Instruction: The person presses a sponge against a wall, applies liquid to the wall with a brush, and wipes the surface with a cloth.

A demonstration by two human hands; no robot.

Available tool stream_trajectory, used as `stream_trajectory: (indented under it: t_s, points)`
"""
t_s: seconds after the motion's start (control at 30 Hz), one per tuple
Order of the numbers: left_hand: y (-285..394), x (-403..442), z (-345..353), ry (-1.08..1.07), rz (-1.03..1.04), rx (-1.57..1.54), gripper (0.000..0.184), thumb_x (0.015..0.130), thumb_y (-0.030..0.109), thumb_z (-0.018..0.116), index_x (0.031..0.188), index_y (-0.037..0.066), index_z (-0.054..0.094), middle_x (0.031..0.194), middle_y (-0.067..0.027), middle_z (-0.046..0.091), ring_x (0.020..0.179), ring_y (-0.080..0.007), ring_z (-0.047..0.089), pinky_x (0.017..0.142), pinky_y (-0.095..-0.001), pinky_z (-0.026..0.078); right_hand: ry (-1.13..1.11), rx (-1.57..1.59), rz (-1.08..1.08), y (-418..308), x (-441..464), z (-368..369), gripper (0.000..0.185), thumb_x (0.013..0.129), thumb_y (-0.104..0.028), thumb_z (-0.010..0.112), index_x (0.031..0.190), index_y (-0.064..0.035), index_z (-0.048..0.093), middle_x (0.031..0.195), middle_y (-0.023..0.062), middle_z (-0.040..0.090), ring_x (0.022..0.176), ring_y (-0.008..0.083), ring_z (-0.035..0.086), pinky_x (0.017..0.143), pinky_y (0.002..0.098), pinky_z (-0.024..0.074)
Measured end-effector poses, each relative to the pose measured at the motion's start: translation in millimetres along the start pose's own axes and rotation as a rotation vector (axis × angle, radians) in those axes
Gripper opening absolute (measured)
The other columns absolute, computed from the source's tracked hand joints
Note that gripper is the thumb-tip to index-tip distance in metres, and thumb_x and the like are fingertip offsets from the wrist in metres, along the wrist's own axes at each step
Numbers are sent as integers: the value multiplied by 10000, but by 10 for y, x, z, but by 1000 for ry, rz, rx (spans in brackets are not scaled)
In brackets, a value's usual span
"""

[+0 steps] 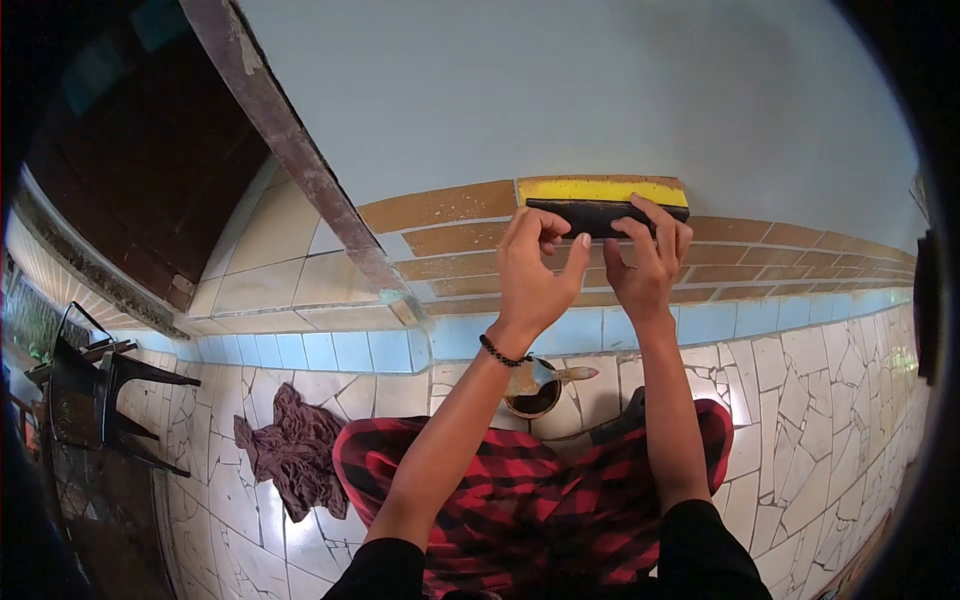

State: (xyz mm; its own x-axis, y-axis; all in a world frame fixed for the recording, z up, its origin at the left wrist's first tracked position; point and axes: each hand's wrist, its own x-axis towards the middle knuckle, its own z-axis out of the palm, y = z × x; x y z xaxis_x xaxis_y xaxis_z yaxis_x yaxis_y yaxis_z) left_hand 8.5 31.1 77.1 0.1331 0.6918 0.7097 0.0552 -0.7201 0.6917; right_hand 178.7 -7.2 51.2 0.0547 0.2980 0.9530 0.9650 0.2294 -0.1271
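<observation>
A long black-and-yellow strip (590,189) lies flat against the wall at the top row of brown painted bricks (440,205). My left hand (540,265) has its fingers curled at the strip's lower left edge, thumb pointing up. At the strip's right half, my right hand (648,262) rests its fingers on the black face, with the thumb near the lower edge. Below my hands, a paintbrush (552,376) lies across a small dark container (535,405) on the floor. My left forearm partly covers the brush.
Light blue tiles (465,338) run along the wall's foot. A crumpled dark cloth (293,450) lies on the cracked-pattern tile floor (800,430), left of my legs in red-and-black plaid. A black chair (105,390) stands at far left, near a doorway with a dark door (140,150).
</observation>
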Motion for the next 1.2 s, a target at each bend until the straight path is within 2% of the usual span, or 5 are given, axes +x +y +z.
stream_trajectory:
  t_s: [0.63,1.2]
  points:
    - [10,-87,-3,-29,2,6,208,889,89,793,1022,5,657,954,-89,627,816,-170,605,724,-302,499,31,27,-28,39,-18,4,321,689,3,805,972,-132,736,1316,47,696,1103,288,553,946,392,443]
    - [-196,125,50,-42,-20,13,218,890,108,804,1010,5,654,952,-69,633,788,-148,611,728,-293,519,20,-3,8,1,-15,45,407,642,52,823,986,-148,736,1339,26,687,1135,276,552,964,392,437]
